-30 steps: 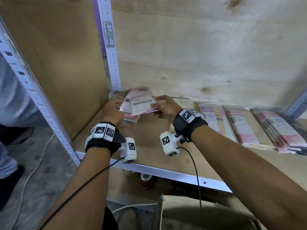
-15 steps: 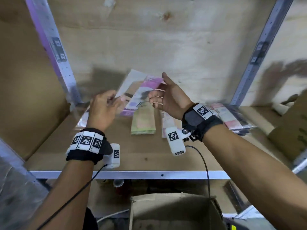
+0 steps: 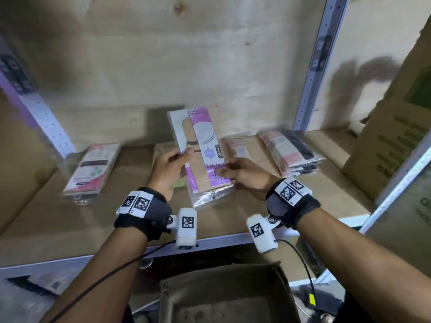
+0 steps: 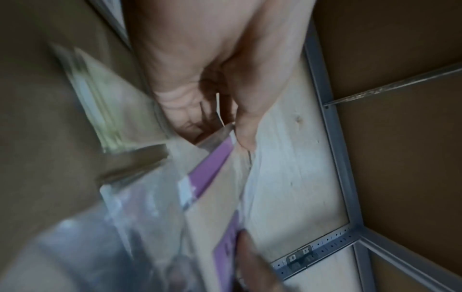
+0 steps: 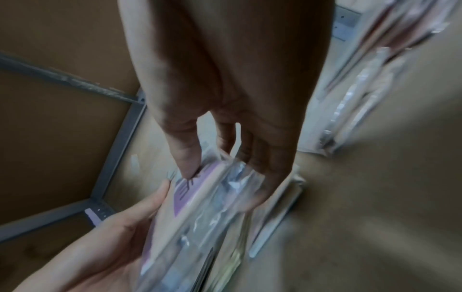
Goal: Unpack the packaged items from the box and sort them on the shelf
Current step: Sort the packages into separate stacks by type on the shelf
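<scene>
Lowered toward shelf, purple packets; left hand, right hand fingers pinching them.

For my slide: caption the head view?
Both hands hold purple packets above the shelf.

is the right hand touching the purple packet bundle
Touching. In the right wrist view the right hand pinches the purple packet bundle, thumb on its face and fingers behind its plastic edge.

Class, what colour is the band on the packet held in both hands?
Purple packet; head view.
</scene>
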A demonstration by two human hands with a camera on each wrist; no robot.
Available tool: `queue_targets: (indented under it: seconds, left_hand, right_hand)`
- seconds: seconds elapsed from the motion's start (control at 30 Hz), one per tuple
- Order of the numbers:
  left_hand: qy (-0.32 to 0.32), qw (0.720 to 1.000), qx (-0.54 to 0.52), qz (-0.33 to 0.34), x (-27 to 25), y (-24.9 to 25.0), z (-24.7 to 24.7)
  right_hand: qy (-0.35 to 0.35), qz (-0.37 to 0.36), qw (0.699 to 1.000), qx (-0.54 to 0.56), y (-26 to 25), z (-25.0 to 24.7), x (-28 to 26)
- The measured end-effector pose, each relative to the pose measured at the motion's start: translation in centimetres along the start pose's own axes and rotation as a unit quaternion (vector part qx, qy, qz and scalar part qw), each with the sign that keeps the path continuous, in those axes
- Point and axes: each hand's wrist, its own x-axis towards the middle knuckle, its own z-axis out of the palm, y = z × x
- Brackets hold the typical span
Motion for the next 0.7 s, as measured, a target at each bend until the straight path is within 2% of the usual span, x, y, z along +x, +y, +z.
queue_targets:
  seconds: [0.1,0.2,0.33,0.43,0.6,0.7]
  left_hand:
    - [0.004,0.999,-0.010,-0.038,0.6,-0.8,1.1]
    - [0.016,0.998,-0.010,-0.063,1.5,-1.2,1.5]
    - [0.058,0.992,-0.094,-0.068,3.6,-0.8,0.0]
    - [0.079,0.988,-0.103,-0.088,4.5,-0.6,-2.0]
    - [-0.006,0.992,0.050,-0.116,3.8,-1.0,-3.3]
    - [-0.009,0.995,0.033,-0.089,3.4,-0.8,-2.8]
  right_hand:
    - [0.004,0.033,0.999,0.022,1.8,-0.7,0.1]
    - [-0.001,0.031,0.998,0.046,2.1,-1.4,0.4]
    - [-0.061,0.038,0.994,0.086,1.9,-2.8,0.0]
    - [-0.096,0.061,0.993,0.027,2.2,-3.8,-0.6]
    - [-0.105,0.066,0.992,-0.021,2.5,-5.2,-1.6]
    - [-0.056,0.068,0.996,0.022,2.7,-5.8,-2.0]
